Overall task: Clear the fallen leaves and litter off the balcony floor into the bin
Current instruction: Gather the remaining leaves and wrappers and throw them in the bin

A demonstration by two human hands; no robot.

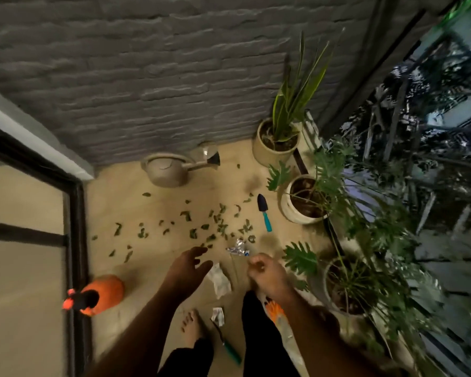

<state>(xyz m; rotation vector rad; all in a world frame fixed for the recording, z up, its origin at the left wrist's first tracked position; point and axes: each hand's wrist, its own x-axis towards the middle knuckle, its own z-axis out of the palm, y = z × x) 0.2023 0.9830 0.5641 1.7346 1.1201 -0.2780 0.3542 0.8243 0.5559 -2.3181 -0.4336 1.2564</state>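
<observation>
Several green fallen leaves (193, 233) lie scattered over the beige balcony floor (125, 202). A crumpled silver wrapper (238, 248) lies just beyond my hands. A crumpled white paper (220, 280) lies between my forearms, and a smaller scrap (218, 316) sits near my bare foot. My left hand (188, 268) hovers above the floor with its fingers spread and relaxed, empty. My right hand (267, 273) hangs with fingers loosely curled; it holds nothing that I can see. No bin is in view.
A beige watering can (169, 170) stands by the grey brick wall. Three potted plants (278, 142) line the right railing. A teal-handled trowel (264, 213) lies by the middle pot, another tool (229, 346) by my feet. An orange spray bottle (98, 295) stands left, near the door frame.
</observation>
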